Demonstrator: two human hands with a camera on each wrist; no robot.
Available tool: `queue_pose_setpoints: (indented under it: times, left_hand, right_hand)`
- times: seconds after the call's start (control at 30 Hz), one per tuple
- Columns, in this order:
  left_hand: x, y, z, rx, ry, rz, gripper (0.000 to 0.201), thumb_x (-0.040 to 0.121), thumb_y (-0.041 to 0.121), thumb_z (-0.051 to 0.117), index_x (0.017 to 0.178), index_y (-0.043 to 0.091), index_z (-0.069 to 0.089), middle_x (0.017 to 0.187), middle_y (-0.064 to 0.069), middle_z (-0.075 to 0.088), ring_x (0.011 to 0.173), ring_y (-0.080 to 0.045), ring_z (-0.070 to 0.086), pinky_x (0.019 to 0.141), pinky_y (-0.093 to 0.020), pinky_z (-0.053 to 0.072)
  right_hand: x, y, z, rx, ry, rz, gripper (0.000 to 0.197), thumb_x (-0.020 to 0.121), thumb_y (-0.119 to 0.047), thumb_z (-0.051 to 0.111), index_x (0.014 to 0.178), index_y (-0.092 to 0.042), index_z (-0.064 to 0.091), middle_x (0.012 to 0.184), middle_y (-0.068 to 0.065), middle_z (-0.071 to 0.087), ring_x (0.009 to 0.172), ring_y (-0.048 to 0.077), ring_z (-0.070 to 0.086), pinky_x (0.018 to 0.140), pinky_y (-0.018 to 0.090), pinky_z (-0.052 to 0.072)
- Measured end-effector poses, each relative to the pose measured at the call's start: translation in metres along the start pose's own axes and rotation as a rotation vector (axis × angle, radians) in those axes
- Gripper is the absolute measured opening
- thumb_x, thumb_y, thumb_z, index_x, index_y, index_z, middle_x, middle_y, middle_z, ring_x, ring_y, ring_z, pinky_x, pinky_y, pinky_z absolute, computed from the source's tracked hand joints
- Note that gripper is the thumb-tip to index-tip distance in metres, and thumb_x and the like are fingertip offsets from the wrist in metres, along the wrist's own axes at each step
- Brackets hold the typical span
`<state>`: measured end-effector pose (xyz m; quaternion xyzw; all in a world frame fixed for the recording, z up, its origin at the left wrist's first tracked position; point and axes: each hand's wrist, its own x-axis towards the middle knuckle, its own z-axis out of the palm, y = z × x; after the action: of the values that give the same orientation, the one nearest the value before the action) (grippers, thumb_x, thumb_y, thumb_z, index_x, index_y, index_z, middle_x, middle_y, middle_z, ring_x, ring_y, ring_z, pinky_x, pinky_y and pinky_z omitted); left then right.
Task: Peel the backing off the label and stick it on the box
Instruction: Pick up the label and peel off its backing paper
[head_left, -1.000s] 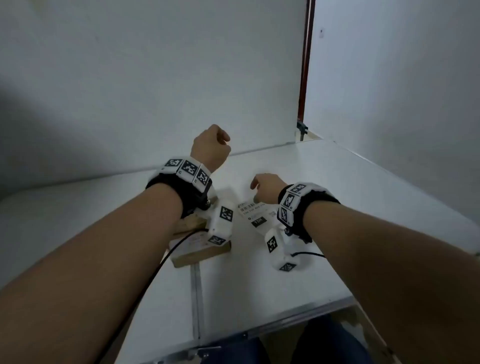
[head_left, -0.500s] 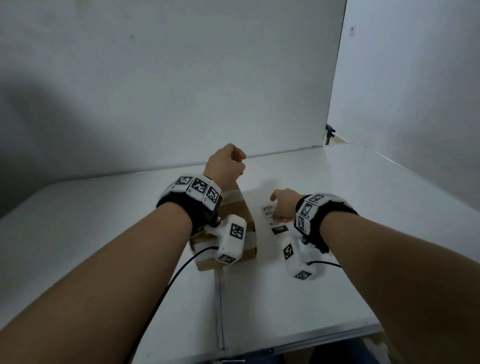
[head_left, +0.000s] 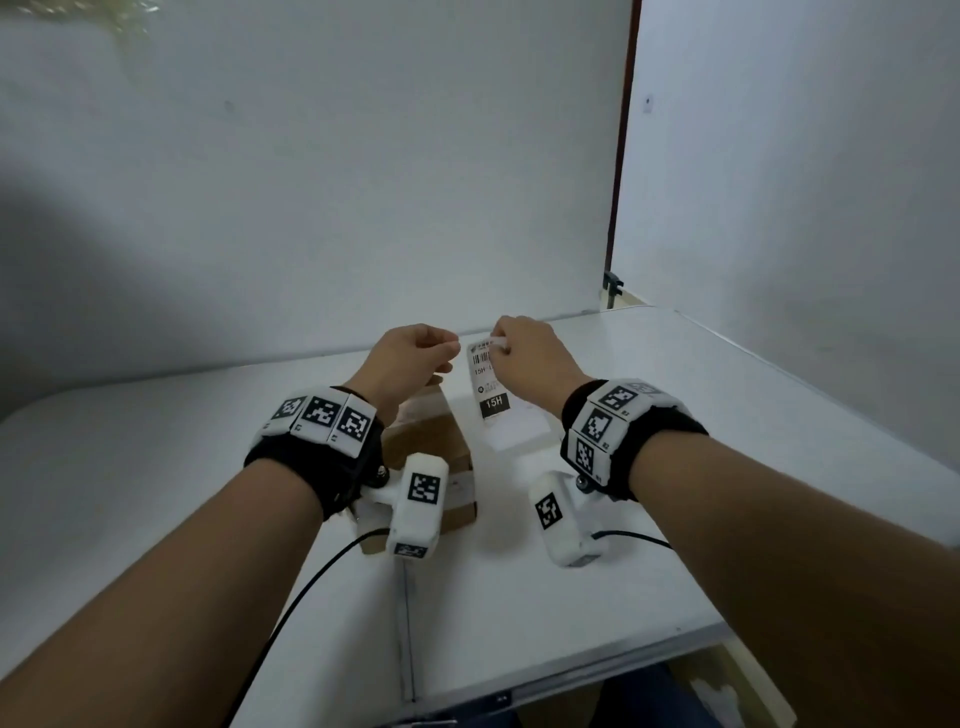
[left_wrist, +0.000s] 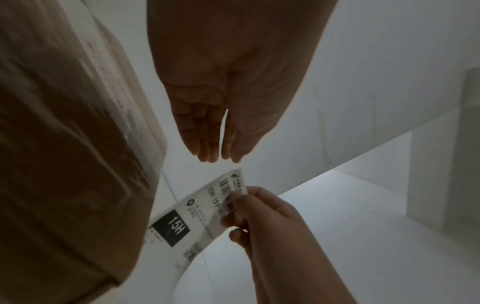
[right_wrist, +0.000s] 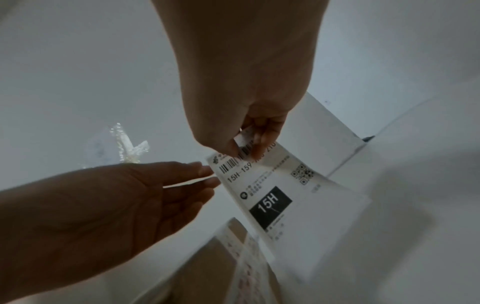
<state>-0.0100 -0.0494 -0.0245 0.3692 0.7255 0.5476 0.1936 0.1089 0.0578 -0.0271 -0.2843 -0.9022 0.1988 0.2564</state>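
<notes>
A white shipping label (head_left: 491, 384) with a barcode and a black "15H" block hangs tilted above the white table (head_left: 701, 415). My right hand (head_left: 498, 345) pinches its top edge by the barcode, and a small white corner (right_wrist: 244, 137) is folded up between the fingers. My left hand (head_left: 452, 345) reaches in with its fingers straight. Its fingertips (right_wrist: 207, 170) sit at the label's (right_wrist: 265, 185) left edge and hold nothing. The brown cardboard box (head_left: 431, 447) lies under my left wrist, beside the label's lower end. A wider white sheet (right_wrist: 337, 216) shows behind the label.
White walls close off the back and right of the table. A scrap of clear plastic (right_wrist: 124, 148) sticks to the back wall. A seam (head_left: 405, 597) runs down the tabletop to the front edge (head_left: 571, 680). Black cables (head_left: 311, 582) trail from both wrist cameras.
My right hand has raised the label from flat on the table to hanging upright. My left hand has come off the box and moved right, up to the label's edge.
</notes>
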Motion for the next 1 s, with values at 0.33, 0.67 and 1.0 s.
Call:
queue_pose_setpoints:
  times: [0.33, 0.67, 1.0]
  left_hand:
    - [-0.033, -0.002, -0.027, -0.055, 0.063, 0.069, 0.024, 0.087, 0.025, 0.067, 0.1, 0.005, 0.072, 0.091, -0.007, 0.073, 0.078, -0.013, 0.064, 0.082, -0.029, 0.057]
    - [-0.041, -0.002, -0.037, -0.046, 0.115, 0.098, 0.026, 0.085, 0.028, 0.069, 0.092, 0.004, 0.074, 0.092, -0.016, 0.074, 0.074, -0.014, 0.066, 0.08, -0.031, 0.059]
    - [-0.043, -0.01, -0.056, -0.431, 0.188, -0.01, 0.012, 0.089, 0.011, 0.064, 0.086, -0.001, 0.068, 0.066, -0.002, 0.067, 0.07, -0.015, 0.064, 0.079, -0.023, 0.057]
  right_hand:
    - [-0.004, -0.041, -0.007, -0.164, -0.019, -0.145, 0.029, 0.091, -0.025, 0.045, 0.108, -0.009, 0.06, 0.11, 0.009, 0.059, 0.1, 0.027, 0.058, 0.081, 0.036, 0.045]
    - [-0.004, -0.063, -0.004, -0.291, 0.0, -0.247, 0.027, 0.092, -0.03, 0.045, 0.102, -0.012, 0.062, 0.104, 0.006, 0.061, 0.096, 0.025, 0.057, 0.081, 0.036, 0.044]
    - [-0.001, -0.081, 0.01, 0.101, 0.141, -0.262, 0.018, 0.087, -0.01, 0.057, 0.104, -0.013, 0.059, 0.111, 0.005, 0.055, 0.091, 0.024, 0.063, 0.074, 0.04, 0.057]
